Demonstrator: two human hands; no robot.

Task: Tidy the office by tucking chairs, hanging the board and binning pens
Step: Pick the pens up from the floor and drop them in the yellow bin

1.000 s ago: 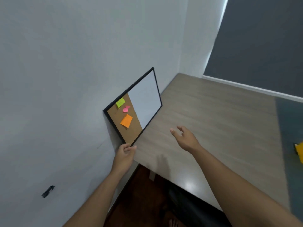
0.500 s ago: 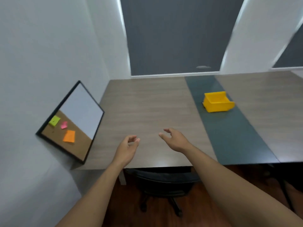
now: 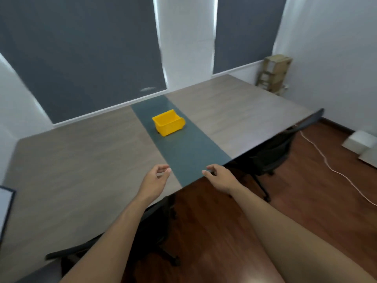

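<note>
A yellow bin (image 3: 168, 122) stands on the dark green strip (image 3: 183, 148) that runs across the wooden table (image 3: 81, 160). My left hand (image 3: 154, 181) hovers over the table's near edge, fingers loosely curled and holding nothing. My right hand (image 3: 221, 177) hangs at the strip's near end, fingers apart and empty. Only a corner of the black-framed board (image 3: 5, 209) shows at the far left edge. One black chair (image 3: 155, 225) is tucked under the table below my left arm; a second chair (image 3: 285, 139) is tucked in at the right. No pens are visible.
Dark window blinds (image 3: 81, 58) line the far wall. Stacked cardboard boxes (image 3: 274, 74) fill the far right corner. A white cable (image 3: 334, 170) trails over the wooden floor, beside a white box (image 3: 359, 140) at the right edge.
My left hand let go of the board's corner. My view swung right, so the board slid to the left edge and the yellow bin and right chair came into sight.
</note>
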